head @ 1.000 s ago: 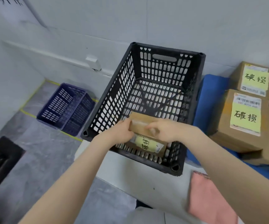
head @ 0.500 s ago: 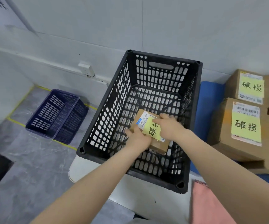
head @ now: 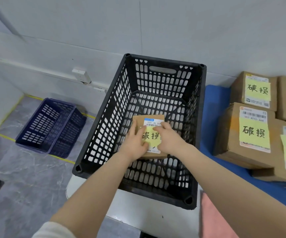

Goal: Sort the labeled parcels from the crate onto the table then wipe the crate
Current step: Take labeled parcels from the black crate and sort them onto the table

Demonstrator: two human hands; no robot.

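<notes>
Both hands on the one parcel in the crate.

Left hand (head: 135, 143) grips the parcel's (head: 139, 120) left edge, thumb on top. Right hand (head: 168, 140) is curled over its right side, fingertips on the label. It is a small cardboard box with a yellow note (head: 151, 136), the only parcel inside the black crate (head: 114, 117). It sits in the near half, clear of all four walls, with open grid floor behind it. Can't tell if it's resting or lifted. The crate stands at the left edge of the white table (head: 138, 208), its right wall just beside the blue mat (head: 214, 107). Four yellow-noted parcels (head: 252, 131) are packed together on the mat, the right ones cut by the frame. One pink cloth (head: 214, 219) lies near the crate's front-right corner. Two navy baskets (head: 49, 124) touch on the floor to the left, well apart from the table.
</notes>
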